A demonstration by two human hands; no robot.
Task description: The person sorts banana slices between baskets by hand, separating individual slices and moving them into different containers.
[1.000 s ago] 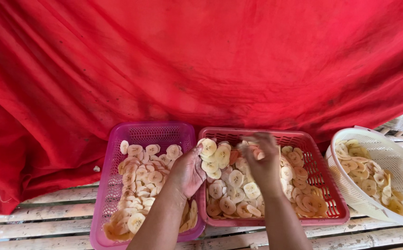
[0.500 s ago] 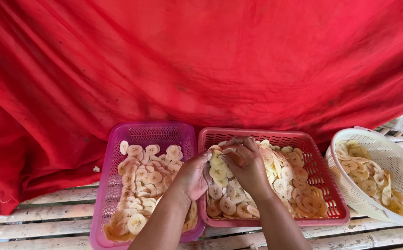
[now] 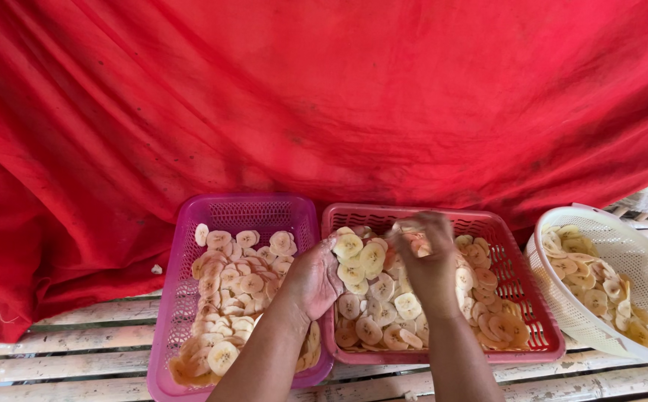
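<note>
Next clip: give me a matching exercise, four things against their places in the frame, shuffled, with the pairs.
Things:
1. purple basket
2. red basket
3. white basket
4. red cloth

Places:
A. far right, tilted
B. hanging behind everything
C. middle, under both hands
D. leftmost of the three

Pairs: 1-D, 2-C, 3-A, 4-B

The left hand rests at the red basket's left edge; the right hand is over its banana slices.
</note>
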